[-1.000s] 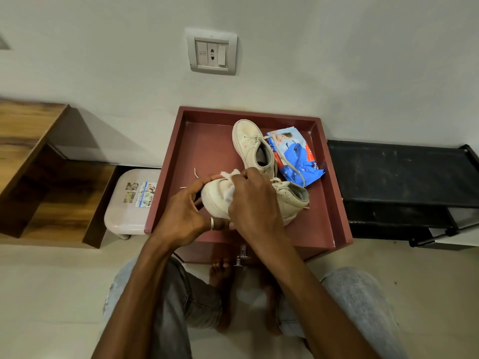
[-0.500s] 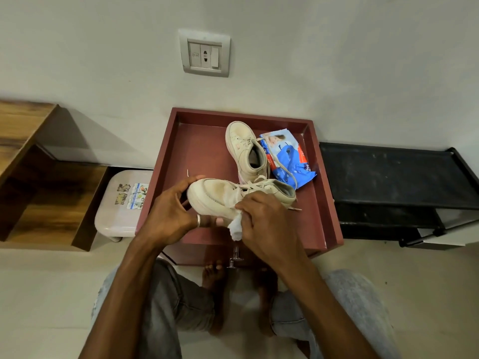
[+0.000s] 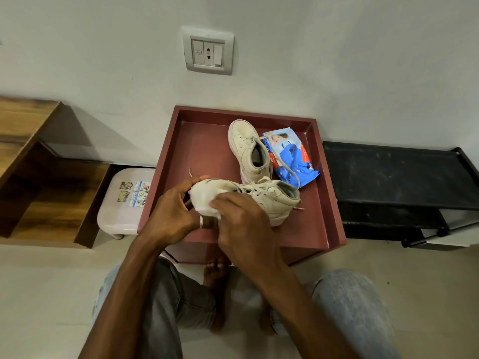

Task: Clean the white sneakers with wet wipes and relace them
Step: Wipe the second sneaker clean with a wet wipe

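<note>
A white sneaker (image 3: 269,198) lies sideways over the front of the red tray-top table (image 3: 207,151), toe pointing left. My left hand (image 3: 172,213) grips its toe end. My right hand (image 3: 241,224) holds a white wet wipe (image 3: 206,200) pressed against the toe and front side of the shoe. The second white sneaker (image 3: 247,149) stands behind it, toe toward the wall, its lace trailing over the blue wet-wipe pack (image 3: 291,158) at the right of the tray.
A small white stool (image 3: 121,200) stands left of the table, beside a wooden shelf unit (image 3: 39,177). A black low rack (image 3: 399,182) is on the right. A wall socket (image 3: 207,53) is above. My knees and bare feet are below the table's front edge.
My right hand has carried the wipe from the sneaker's lower front edge up onto the toe cap. My left hand keeps its grip on the toe end.
</note>
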A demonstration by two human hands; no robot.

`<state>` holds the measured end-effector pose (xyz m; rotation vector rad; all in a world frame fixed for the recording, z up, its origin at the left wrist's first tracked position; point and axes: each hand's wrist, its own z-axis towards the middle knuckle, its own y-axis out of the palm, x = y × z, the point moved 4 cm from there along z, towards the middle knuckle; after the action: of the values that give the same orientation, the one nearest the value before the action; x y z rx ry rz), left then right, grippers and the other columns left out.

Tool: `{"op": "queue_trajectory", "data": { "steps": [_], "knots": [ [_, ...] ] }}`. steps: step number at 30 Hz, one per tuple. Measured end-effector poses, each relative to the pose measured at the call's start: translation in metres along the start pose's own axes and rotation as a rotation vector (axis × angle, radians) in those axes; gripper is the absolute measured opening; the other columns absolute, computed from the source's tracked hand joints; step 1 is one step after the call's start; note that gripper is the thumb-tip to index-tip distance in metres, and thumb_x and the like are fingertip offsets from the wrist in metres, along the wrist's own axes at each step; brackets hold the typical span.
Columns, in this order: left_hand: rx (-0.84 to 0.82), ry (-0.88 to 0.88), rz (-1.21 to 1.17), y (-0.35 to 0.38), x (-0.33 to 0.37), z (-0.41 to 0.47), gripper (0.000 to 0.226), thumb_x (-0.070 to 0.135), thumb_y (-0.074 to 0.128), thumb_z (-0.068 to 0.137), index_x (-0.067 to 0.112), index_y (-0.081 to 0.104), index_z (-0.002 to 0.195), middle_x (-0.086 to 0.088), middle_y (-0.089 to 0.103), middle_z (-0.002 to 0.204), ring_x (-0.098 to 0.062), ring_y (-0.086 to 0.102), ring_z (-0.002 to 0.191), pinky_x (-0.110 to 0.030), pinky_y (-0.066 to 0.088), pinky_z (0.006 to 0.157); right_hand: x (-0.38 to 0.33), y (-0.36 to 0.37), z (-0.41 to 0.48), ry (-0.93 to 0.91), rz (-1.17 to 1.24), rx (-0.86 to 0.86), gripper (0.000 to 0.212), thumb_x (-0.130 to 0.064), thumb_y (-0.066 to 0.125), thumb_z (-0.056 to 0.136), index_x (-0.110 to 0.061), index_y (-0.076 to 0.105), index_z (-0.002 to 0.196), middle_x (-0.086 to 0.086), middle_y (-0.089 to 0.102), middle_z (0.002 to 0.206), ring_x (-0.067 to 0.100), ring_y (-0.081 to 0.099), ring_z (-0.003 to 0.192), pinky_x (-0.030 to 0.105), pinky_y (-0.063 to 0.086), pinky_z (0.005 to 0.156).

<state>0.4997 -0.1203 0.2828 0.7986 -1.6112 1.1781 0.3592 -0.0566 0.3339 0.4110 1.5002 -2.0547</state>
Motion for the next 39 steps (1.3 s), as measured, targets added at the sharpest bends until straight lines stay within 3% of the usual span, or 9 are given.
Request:
{"op": "queue_trajectory", "data": {
  "steps": [3, 6, 11, 15, 21, 26, 30, 35, 39],
  "knots": [
    [-0.003, 0.013, 0.043, -0.003, -0.001, 0.0, 0.088, 0.01, 0.096, 0.061, 0.025, 0.058, 0.139, 0.011, 0.07, 0.123, -0.005, 0.067, 0.11, -0.021, 0.057, 0.091, -0.001, 0.0, -0.001, -0.054, 0.045, -0.002, 0.029, -0.006, 0.05, 0.085, -0.004, 0.073, 0.102, 0.009, 0.071, 0.103, 0.024, 0.064, 0.097, 0.035, 0.053, 0.085],
    [0.01, -0.031, 0.01, -0.004, 0.003, 0.0, 0.091, 0.021, 0.101, 0.052, 0.028, 0.061, 0.133, 0.013, 0.07, 0.12, 0.002, 0.066, 0.108, -0.015, 0.056, 0.086, 0.034, -0.011, -0.006, 0.016, -0.047, -0.012, 0.028, -0.009, 0.049, 0.08, -0.009, 0.074, 0.093, 0.004, 0.07, 0.096, 0.024, 0.063, 0.089, 0.038, 0.054, 0.076],
    [0.035, -0.112, -0.092, -0.005, 0.008, -0.001, 0.072, 0.031, 0.096, 0.051, 0.027, 0.068, 0.118, 0.011, 0.076, 0.108, -0.006, 0.073, 0.099, -0.021, 0.059, 0.085, 0.072, -0.032, -0.006, 0.146, -0.156, 0.143, 0.024, 0.007, 0.062, 0.079, -0.006, 0.073, 0.096, 0.007, 0.068, 0.095, 0.023, 0.064, 0.088, 0.036, 0.056, 0.075],
    [0.032, -0.132, -0.104, -0.004, 0.008, -0.006, 0.07, 0.029, 0.095, 0.054, 0.025, 0.067, 0.118, 0.014, 0.076, 0.106, -0.004, 0.072, 0.099, -0.017, 0.058, 0.083, 0.062, -0.025, -0.004, 0.135, -0.147, 0.178, 0.024, 0.003, 0.06, 0.081, -0.006, 0.073, 0.1, 0.007, 0.068, 0.099, 0.023, 0.064, 0.091, 0.035, 0.055, 0.077],
    [0.02, -0.102, -0.124, 0.001, 0.011, -0.008, 0.072, 0.02, 0.093, 0.06, 0.024, 0.062, 0.126, 0.008, 0.071, 0.115, 0.001, 0.068, 0.104, -0.009, 0.053, 0.08, 0.046, -0.009, -0.004, 0.053, -0.085, 0.063, 0.031, 0.002, 0.057, 0.079, -0.009, 0.075, 0.102, 0.003, 0.069, 0.107, 0.025, 0.061, 0.098, 0.031, 0.049, 0.085],
    [0.031, -0.07, -0.127, 0.003, 0.015, -0.007, 0.074, 0.014, 0.094, 0.06, 0.022, 0.062, 0.126, 0.008, 0.07, 0.116, 0.005, 0.066, 0.104, -0.006, 0.05, 0.078, 0.078, -0.036, -0.002, 0.086, -0.205, 0.138, 0.023, 0.005, 0.06, 0.081, -0.003, 0.077, 0.094, 0.008, 0.072, 0.101, 0.024, 0.066, 0.094, 0.034, 0.057, 0.081],
    [0.04, -0.06, -0.109, 0.003, 0.014, -0.006, 0.075, 0.018, 0.094, 0.059, 0.023, 0.061, 0.127, 0.009, 0.069, 0.115, 0.006, 0.065, 0.104, -0.006, 0.051, 0.079, 0.076, -0.031, -0.002, 0.092, -0.187, 0.168, 0.021, 0.006, 0.065, 0.075, -0.003, 0.077, 0.09, 0.006, 0.072, 0.098, 0.021, 0.066, 0.091, 0.032, 0.056, 0.08],
    [0.006, -0.048, -0.08, 0.0, 0.009, -0.008, 0.08, 0.023, 0.096, 0.057, 0.026, 0.062, 0.129, 0.007, 0.069, 0.12, -0.007, 0.066, 0.113, -0.022, 0.057, 0.092, 0.03, -0.009, 0.005, 0.054, 0.202, 0.057, 0.035, -0.019, 0.049, 0.082, -0.005, 0.077, 0.097, 0.002, 0.073, 0.105, 0.011, 0.066, 0.095, 0.021, 0.052, 0.088],
    [0.016, -0.048, -0.076, -0.002, 0.01, -0.007, 0.076, 0.023, 0.095, 0.057, 0.024, 0.064, 0.126, 0.009, 0.071, 0.116, -0.005, 0.068, 0.109, -0.017, 0.055, 0.091, 0.062, -0.028, 0.002, 0.053, 0.019, 0.056, 0.023, -0.006, 0.058, 0.078, -0.01, 0.079, 0.086, -0.001, 0.074, 0.096, 0.014, 0.068, 0.088, 0.029, 0.056, 0.078]
  ]
}}
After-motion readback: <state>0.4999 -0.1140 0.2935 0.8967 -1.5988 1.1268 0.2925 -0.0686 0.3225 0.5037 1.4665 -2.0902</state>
